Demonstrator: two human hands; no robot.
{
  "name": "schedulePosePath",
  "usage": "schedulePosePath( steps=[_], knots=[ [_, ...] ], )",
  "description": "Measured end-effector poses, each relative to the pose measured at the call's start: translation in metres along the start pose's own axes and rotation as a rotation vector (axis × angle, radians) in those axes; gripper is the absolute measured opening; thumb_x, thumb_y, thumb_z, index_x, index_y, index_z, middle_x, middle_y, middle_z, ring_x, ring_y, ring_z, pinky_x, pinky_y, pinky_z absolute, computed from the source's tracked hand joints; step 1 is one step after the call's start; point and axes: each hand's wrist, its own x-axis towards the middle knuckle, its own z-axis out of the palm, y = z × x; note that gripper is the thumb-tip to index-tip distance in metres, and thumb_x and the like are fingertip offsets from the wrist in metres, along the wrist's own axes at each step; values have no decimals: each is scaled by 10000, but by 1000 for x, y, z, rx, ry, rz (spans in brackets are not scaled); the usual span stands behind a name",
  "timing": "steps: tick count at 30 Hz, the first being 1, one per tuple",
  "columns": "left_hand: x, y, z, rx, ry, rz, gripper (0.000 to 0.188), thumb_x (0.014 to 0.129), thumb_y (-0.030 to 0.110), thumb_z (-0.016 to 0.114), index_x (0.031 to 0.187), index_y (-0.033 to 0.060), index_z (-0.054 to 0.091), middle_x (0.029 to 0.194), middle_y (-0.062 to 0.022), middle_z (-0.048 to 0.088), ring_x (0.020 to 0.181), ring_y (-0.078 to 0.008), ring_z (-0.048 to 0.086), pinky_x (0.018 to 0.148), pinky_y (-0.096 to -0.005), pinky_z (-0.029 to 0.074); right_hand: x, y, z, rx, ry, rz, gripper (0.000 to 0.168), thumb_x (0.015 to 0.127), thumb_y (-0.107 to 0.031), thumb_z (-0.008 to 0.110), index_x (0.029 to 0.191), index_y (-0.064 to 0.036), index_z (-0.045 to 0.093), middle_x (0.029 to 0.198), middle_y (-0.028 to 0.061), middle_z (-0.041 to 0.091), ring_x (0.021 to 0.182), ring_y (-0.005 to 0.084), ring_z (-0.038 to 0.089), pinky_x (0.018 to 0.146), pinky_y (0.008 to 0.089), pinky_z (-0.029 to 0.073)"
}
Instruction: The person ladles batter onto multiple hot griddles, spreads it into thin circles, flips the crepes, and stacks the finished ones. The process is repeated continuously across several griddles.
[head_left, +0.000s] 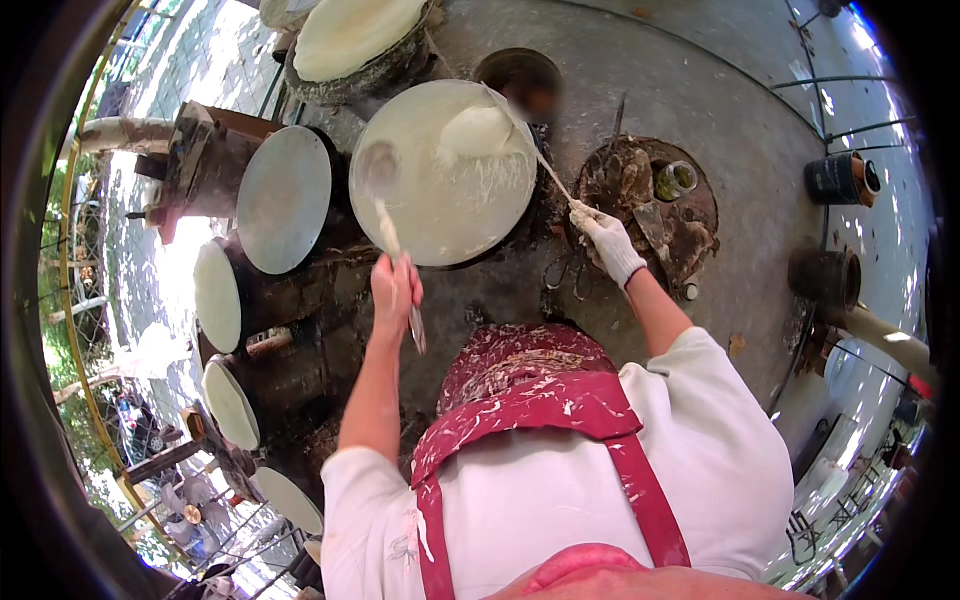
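Observation:
My bare left hand (396, 289) grips the handle of a long tool with a round, blurred head (377, 166), perhaps a ladle. Pale batter coats its shaft, and its metal end sticks out below my fist. The head is over the left side of a large round griddle (420, 217). A pale, uneven patch of batter (480, 131) lies on the griddle's upper right. In a white glove, my right hand (609, 236) pinches a pale, dough-like strand (553, 177). It runs up to the griddle's right rim; whether it joins the patch I cannot tell.
More round griddles (285, 199) curve along my left, several with pale tops. Another (360, 37) stands beyond the main one. A dark pot (517, 64) sits behind its right rim. To the right, a cluttered round stand (694, 225) holds a glass jar (676, 181) with green contents.

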Motion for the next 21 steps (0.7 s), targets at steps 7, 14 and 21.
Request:
schedulePosePath(
  steps=[7,14,21],
  knots=[
    [158,41,37,-20,-334,-5,196,987,164,551,867,13,509,649,-18,470,452,-106,427,412,-253,327,-14,41,7,-130,23,-41,469,964,-242,689,1369,-19,606,1009,-47,681,835,11,573,739,172,465],
    [126,24,32,-131,-405,-287,154,991,104,512,881,-3,499,680,-40,479,491,-108,417,413,-248,348,-53,87,132,238,136,196,318,968,-321,681,1265,-209,677,673,-89,546,469,28,427,409,206,299],
    [83,2,8,-541,-237,-497,83,1027,63,469,977,-1,456,776,-56,481,578,-112,440,412,-238,358,-48,89,139,191,271,4,366,969,-314,684,1284,-129,658,689,-97,561,477,21,434,405,202,311]
  ],
)
